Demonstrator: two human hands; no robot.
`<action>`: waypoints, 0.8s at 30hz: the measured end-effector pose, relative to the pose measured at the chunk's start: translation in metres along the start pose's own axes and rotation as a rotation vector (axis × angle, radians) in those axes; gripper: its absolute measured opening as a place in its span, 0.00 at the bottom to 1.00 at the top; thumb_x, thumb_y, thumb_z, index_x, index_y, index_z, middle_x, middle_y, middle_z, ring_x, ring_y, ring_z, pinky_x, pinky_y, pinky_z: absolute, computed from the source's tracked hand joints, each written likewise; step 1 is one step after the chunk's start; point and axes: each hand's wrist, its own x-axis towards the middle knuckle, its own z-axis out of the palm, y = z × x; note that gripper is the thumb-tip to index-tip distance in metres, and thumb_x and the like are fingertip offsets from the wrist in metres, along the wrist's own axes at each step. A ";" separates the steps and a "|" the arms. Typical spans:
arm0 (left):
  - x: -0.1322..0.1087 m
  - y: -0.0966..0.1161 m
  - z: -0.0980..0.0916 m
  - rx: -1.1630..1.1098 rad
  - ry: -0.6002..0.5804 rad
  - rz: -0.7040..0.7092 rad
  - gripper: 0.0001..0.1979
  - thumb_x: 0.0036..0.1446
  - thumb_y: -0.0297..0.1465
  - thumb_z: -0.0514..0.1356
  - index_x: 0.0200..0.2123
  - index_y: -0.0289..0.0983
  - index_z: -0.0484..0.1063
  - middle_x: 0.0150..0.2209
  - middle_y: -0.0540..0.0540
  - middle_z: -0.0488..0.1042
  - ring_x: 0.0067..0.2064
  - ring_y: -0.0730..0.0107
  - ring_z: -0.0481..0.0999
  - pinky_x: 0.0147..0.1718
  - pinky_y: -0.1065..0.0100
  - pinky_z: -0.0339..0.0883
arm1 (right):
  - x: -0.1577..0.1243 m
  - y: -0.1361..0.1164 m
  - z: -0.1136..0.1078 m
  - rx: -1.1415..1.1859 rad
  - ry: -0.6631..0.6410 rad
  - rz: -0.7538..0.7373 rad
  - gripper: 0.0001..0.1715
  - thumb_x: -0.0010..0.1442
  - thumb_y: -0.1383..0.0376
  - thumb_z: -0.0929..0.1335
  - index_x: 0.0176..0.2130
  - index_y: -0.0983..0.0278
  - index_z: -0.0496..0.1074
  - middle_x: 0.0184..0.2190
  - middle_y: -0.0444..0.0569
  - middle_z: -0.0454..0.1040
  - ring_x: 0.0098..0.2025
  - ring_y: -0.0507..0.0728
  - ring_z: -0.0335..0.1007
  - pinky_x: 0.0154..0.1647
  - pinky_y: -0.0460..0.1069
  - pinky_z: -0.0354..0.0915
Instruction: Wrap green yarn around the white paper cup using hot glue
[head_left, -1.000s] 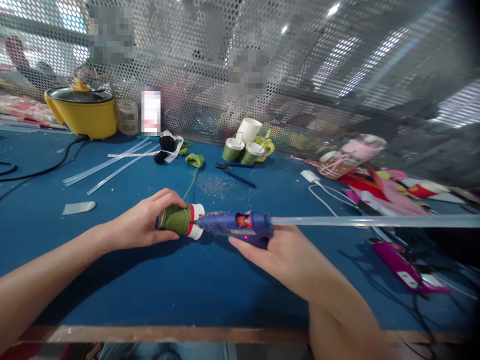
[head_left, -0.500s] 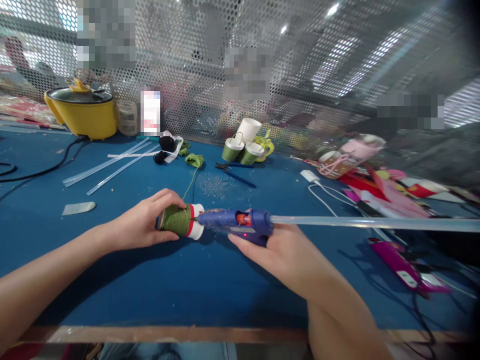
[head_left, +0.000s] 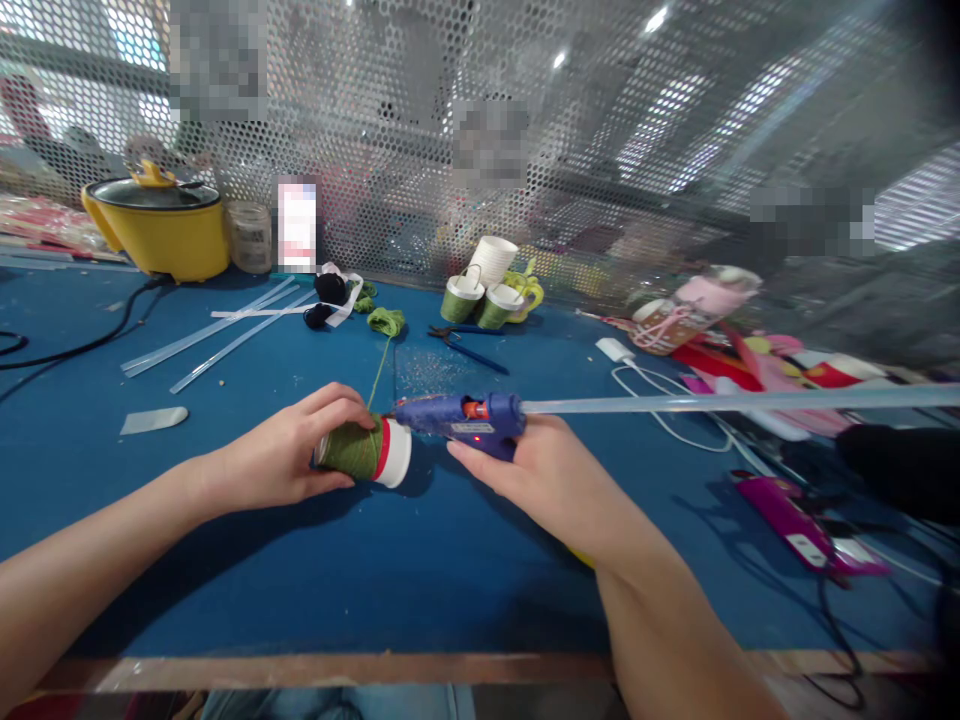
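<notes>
My left hand point(head_left: 289, 455) is wrapped round a small paper cup point(head_left: 366, 452) lying on its side, mostly wound in green twine with a red band and white rim showing. A strand of green twine point(head_left: 380, 365) runs from the cup back to a loose bundle. My right hand point(head_left: 536, 470) grips a blue hot glue gun point(head_left: 459, 420), its nozzle touching the top of the cup near the rim. A long clear glue stick point(head_left: 712, 402) juts from the gun's back toward the right.
On the blue table point(head_left: 375, 570) are a yellow electric pot point(head_left: 157, 228), spare glue sticks point(head_left: 217, 335), twine-wrapped cups point(head_left: 480, 298), blue pliers point(head_left: 461, 345), a white charger cable point(head_left: 637, 370), pink craft pieces and a magenta tool point(head_left: 799, 525). A perforated metal screen stands behind.
The glue gun's nozzle has risen from the cup's rim end to its upper side, and my right hand has shifted slightly left and away. My left hand has turned the cup a little.
</notes>
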 end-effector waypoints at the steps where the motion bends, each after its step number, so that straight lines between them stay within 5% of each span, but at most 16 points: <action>1: 0.000 0.000 0.000 0.002 0.003 0.000 0.20 0.51 0.25 0.61 0.46 0.39 0.58 0.48 0.41 0.62 0.48 0.62 0.67 0.46 0.62 0.65 | 0.001 0.000 0.001 0.014 0.002 0.000 0.09 0.55 0.62 0.66 0.36 0.61 0.74 0.32 0.43 0.78 0.35 0.56 0.72 0.36 0.47 0.66; 8: 0.000 -0.001 0.001 0.017 0.011 -0.015 0.21 0.50 0.25 0.62 0.46 0.38 0.59 0.49 0.42 0.62 0.48 0.63 0.67 0.47 0.63 0.65 | 0.015 0.010 0.005 0.122 -0.021 0.270 0.11 0.52 0.59 0.68 0.29 0.65 0.68 0.14 0.41 0.67 0.14 0.50 0.61 0.17 0.45 0.60; 14: 0.001 -0.002 0.001 0.011 0.002 -0.005 0.21 0.49 0.24 0.63 0.46 0.38 0.59 0.48 0.42 0.62 0.48 0.63 0.67 0.47 0.63 0.65 | 0.050 0.045 0.009 0.217 0.132 0.360 0.09 0.53 0.62 0.68 0.28 0.66 0.68 0.23 0.47 0.73 0.22 0.49 0.66 0.23 0.43 0.63; 24: 0.001 -0.002 0.001 0.015 0.001 -0.011 0.21 0.50 0.25 0.62 0.46 0.39 0.58 0.48 0.42 0.62 0.48 0.62 0.67 0.47 0.60 0.65 | 0.088 0.087 0.026 -0.032 0.179 0.394 0.25 0.52 0.54 0.67 0.13 0.61 0.60 0.07 0.44 0.61 0.16 0.52 0.62 0.21 0.47 0.57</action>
